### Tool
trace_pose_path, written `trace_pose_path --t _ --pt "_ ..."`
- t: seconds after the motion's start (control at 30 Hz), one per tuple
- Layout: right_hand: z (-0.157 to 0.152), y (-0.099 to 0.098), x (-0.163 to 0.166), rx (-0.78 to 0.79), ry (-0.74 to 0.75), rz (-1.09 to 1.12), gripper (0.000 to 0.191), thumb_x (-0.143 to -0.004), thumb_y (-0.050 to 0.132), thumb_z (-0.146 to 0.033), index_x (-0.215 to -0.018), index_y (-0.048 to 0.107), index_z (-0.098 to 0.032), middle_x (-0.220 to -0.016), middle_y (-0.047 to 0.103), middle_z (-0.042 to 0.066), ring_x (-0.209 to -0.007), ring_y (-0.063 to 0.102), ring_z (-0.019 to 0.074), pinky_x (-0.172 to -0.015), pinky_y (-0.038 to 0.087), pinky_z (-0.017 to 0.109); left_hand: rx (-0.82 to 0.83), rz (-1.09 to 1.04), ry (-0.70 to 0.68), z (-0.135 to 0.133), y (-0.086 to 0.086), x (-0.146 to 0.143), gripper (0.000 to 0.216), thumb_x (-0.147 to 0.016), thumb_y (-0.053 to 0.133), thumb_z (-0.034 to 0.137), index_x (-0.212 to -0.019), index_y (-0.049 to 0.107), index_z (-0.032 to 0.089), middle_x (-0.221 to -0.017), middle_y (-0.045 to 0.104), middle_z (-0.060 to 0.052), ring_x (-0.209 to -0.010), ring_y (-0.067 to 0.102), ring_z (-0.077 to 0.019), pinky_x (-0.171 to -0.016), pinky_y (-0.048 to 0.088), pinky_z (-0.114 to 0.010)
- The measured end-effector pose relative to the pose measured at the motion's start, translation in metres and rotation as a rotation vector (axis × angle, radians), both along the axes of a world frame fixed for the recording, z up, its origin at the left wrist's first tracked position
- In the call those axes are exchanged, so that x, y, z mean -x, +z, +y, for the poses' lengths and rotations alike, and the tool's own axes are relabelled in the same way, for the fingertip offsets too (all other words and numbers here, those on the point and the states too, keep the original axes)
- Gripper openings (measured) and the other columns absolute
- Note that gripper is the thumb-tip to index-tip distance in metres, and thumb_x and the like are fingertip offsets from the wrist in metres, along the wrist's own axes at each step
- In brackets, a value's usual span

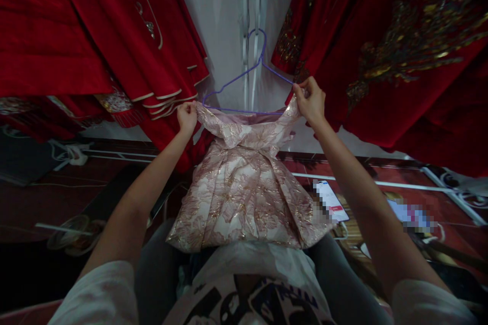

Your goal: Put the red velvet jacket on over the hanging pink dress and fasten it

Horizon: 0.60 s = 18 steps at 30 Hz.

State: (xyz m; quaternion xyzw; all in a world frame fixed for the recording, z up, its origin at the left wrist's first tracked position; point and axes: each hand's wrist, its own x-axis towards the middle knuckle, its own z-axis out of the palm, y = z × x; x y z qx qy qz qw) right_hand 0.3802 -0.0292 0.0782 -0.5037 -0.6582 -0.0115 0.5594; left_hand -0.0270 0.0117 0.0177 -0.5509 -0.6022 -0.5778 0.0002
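A small pink dress (244, 188) with gold floral brocade hangs in front of me, its skirt falling onto my lap. My left hand (187, 116) is closed on the dress's left shoulder. My right hand (310, 100) pinches the right shoulder, held a little higher. A purple wire hanger (247, 73) sits at the neckline, its bar running between my two hands and its hook up against the white wall.
Red garments with gold embroidery hang at left (95, 35) and right (400, 51). A phone (331, 201) lies on the red patterned floor to my right. Plastic cups (74, 233) and a white cable (72, 155) lie at left.
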Motion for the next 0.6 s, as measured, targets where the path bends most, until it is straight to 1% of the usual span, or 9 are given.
trace_pose_path --t 0.17,0.27,0.33,0.47,0.53,0.6 --pt "-0.002 0.0 0.001 -0.013 -0.007 -0.005 0.043 -0.085 0.043 -0.063 -0.088 0.056 -0.022 -0.084 0.062 0.004 -0.084 0.058 0.0204 -0.081 0.043 0.036 -0.095 -0.02 -0.154 0.005 0.034 -0.024 0.024 -0.085 0.053 0.036 -0.074 0.062 0.016 -0.074 0.06 -0.002 -0.077 0.055 -0.0144 -0.078 0.043 -0.025" --pt "-0.002 0.0 0.001 -0.018 0.008 -0.002 0.044 -0.085 0.043 -0.064 -0.088 0.057 -0.021 -0.082 0.062 0.004 -0.082 0.058 0.0198 -0.08 0.043 0.036 -0.082 0.028 -0.272 0.009 0.05 -0.04 0.024 -0.083 0.056 0.037 -0.078 0.065 0.016 -0.076 0.063 -0.003 -0.076 0.057 -0.0141 -0.075 0.043 -0.025" --pt "-0.001 0.0 0.0 -0.018 0.02 0.002 0.043 -0.085 0.043 -0.062 -0.089 0.057 -0.021 -0.081 0.061 0.004 -0.08 0.058 0.0189 -0.079 0.044 0.036 -0.069 0.046 -0.289 0.013 0.054 -0.046 0.024 -0.082 0.058 0.038 -0.08 0.067 0.016 -0.077 0.065 -0.003 -0.076 0.058 -0.0144 -0.073 0.043 -0.025" --pt "0.001 -0.001 -0.002 -0.009 0.042 0.019 0.039 -0.086 0.045 -0.057 -0.092 0.059 -0.021 -0.081 0.06 0.003 -0.078 0.056 0.0174 -0.079 0.044 0.036 -0.064 -0.041 -0.187 0.023 0.05 -0.045 0.029 -0.08 0.058 0.044 -0.079 0.067 0.016 -0.077 0.066 -0.003 -0.076 0.058 -0.015 -0.073 0.044 -0.025" --pt "0.002 -0.002 -0.002 -0.01 0.039 0.026 0.038 -0.086 0.046 -0.056 -0.093 0.059 -0.021 -0.08 0.06 0.003 -0.078 0.056 0.0171 -0.079 0.044 0.035 -0.023 -0.057 -0.242 0.025 0.049 -0.045 0.034 -0.08 0.057 0.048 -0.079 0.067 0.015 -0.076 0.067 -0.004 -0.074 0.059 -0.015 -0.071 0.045 -0.025" --pt "0.002 -0.003 -0.001 -0.017 0.028 0.028 0.038 -0.086 0.046 -0.056 -0.092 0.059 -0.021 -0.079 0.06 0.003 -0.077 0.056 0.0172 -0.078 0.045 0.035 0.017 -0.031 -0.376 0.022 0.052 -0.044 0.04 -0.079 0.058 0.053 -0.082 0.068 0.014 -0.078 0.068 -0.005 -0.075 0.059 -0.0156 -0.07 0.046 -0.026"
